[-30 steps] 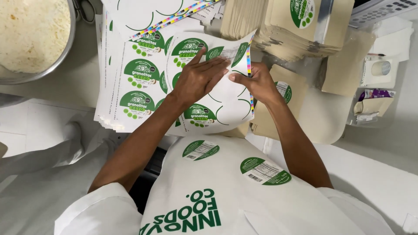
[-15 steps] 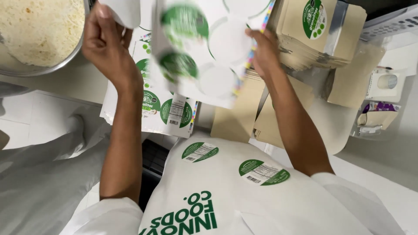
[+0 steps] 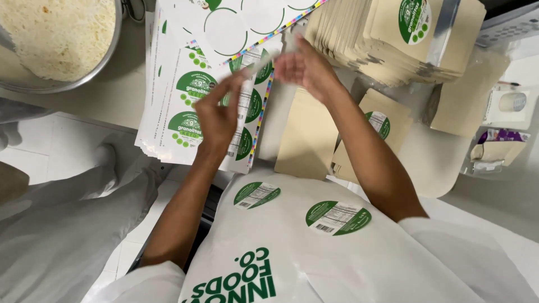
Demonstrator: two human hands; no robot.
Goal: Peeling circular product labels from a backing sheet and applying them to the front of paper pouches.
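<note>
While a stack of label sheets (image 3: 185, 106) lies on the worktop (image 3: 112, 95) beside the kraft pouches (image 3: 387, 45), both hands work above it. The left hand (image 3: 216, 120) and right hand (image 3: 300, 67) pinch one blurred round label (image 3: 259, 60) between fingertips (apparently just peeled); pressing it onto a pouch likely comes next, squarely.

On the bench (image 3: 112, 101), the bowl (image 3: 56, 39) sits far left, label sheets (image 3: 179, 106) to its right, the pouch stack (image 3: 393, 39) farther right (loose pouches (image 3: 314, 134) lying before it).
</note>
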